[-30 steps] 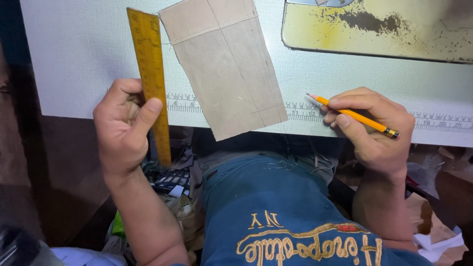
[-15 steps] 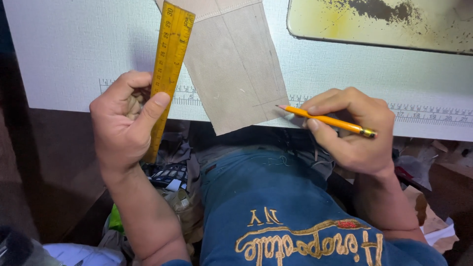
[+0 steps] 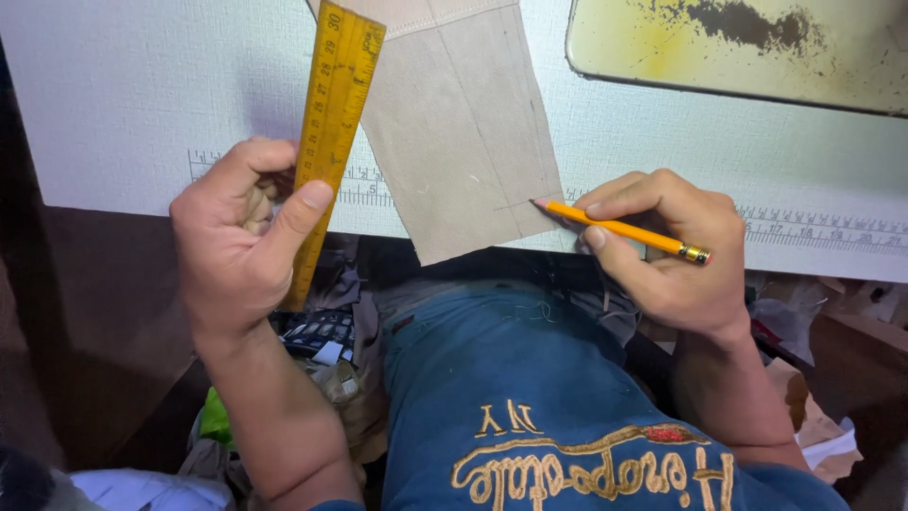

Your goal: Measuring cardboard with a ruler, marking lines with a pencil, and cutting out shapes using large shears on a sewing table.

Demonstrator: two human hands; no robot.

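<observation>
My left hand (image 3: 241, 241) grips a yellow wooden ruler (image 3: 331, 123) near its lower end; the ruler tilts up and to the right, its top near the left edge of a beige fabric piece (image 3: 459, 132). The fabric lies on a white table (image 3: 132, 95) and overhangs its front edge a little. My right hand (image 3: 662, 251) holds an orange pencil (image 3: 619, 227) with its tip touching the fabric's lower right edge, where faint pencil lines show.
A printed measuring scale (image 3: 823, 229) runs along the table's front edge. A worn yellowish metal plate (image 3: 747, 43) lies at the back right. Below the table are my blue shirt (image 3: 530, 397), scraps of cloth and paper (image 3: 813, 426), and a dark calculator-like object (image 3: 317, 331).
The ruler has swung from leaning left to leaning right, toward the fabric. My right hand moved left, bringing the pencil tip onto the fabric's lower right edge.
</observation>
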